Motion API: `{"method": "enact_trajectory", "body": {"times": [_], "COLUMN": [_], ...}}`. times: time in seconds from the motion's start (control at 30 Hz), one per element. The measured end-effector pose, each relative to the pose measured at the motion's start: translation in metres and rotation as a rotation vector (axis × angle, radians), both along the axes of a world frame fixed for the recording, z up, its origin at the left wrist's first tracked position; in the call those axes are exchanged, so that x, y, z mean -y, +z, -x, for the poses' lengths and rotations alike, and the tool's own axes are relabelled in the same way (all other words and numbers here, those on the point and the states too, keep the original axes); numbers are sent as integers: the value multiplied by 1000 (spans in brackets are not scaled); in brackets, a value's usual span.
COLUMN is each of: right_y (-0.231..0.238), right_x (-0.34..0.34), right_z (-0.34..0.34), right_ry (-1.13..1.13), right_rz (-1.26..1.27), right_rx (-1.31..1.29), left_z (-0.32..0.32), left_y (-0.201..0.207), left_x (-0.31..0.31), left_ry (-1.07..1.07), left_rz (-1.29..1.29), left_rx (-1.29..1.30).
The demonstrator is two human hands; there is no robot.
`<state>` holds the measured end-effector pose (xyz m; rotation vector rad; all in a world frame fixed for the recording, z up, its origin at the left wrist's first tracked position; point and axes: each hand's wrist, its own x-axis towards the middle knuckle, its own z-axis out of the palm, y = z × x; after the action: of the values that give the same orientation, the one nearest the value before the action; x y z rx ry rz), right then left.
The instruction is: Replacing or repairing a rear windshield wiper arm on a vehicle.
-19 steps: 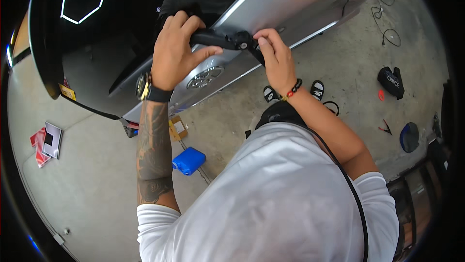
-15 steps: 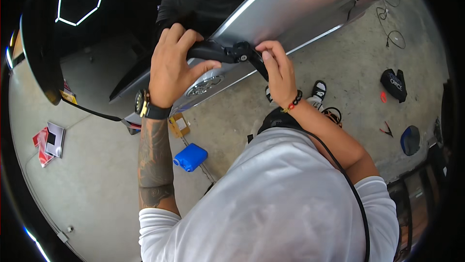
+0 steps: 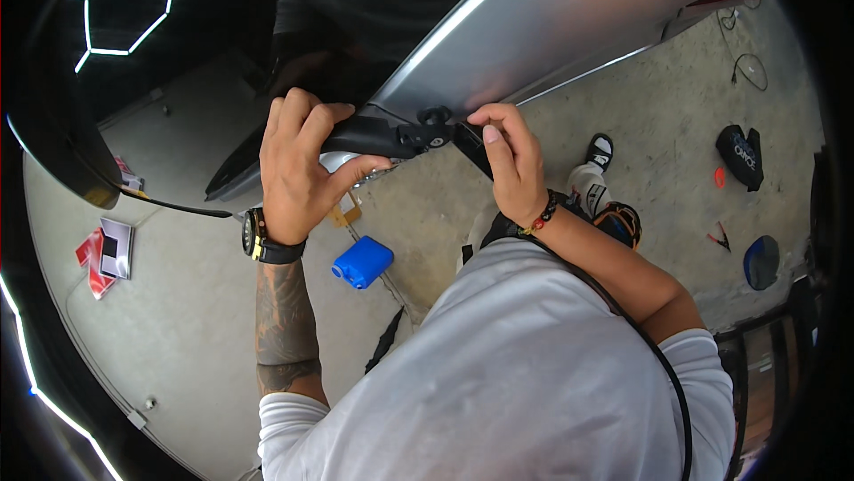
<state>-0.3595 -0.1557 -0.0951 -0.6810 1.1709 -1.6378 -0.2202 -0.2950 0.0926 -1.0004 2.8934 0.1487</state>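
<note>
A black rear wiper arm (image 3: 365,136) lies across the lower edge of a car's dark rear window (image 3: 342,36). My left hand (image 3: 298,161) is closed around the arm, thumb below and fingers over the top. At its right end the arm has a pivot head with a round hole (image 3: 436,141). Just above, a round black fitting (image 3: 433,114) sits on the silver body panel (image 3: 569,32); whether the two touch I cannot tell. The pivot's black flip-up cover (image 3: 473,150) hangs down to the right, pinched between my right hand's (image 3: 516,156) thumb and fingers.
On the concrete floor are a blue jug (image 3: 363,261), a cardboard box (image 3: 345,211) and red and white packages (image 3: 107,254). To the right lie a black cloth bag (image 3: 740,156), red-handled pliers (image 3: 719,236) and a loose cable (image 3: 749,72). A black cord (image 3: 663,365) runs down my shirt.
The wiper arm's pivot end has come toward me with both hands, and the round fitting now shows behind it. The arm covers more of the car's emblem. My view has shifted slightly.
</note>
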Motion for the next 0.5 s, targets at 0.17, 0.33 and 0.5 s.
{"method": "enact_trajectory", "body": {"times": [0.17, 0.33, 0.5], "right_y": [0, -3, -13], "right_x": [3, 2, -6], "right_z": [8, 9, 6], "right_ry": [23, 125, 235], "right_rz": [-44, -66, -66], "right_rx": [-14, 196, 381], "left_z": [0, -7, -13], "left_y": [-4, -4, -14], "left_x": [2, 4, 6], "left_ry": [-28, -30, -185], "left_rz": [26, 46, 139], "left_rx": [-16, 18, -108]}}
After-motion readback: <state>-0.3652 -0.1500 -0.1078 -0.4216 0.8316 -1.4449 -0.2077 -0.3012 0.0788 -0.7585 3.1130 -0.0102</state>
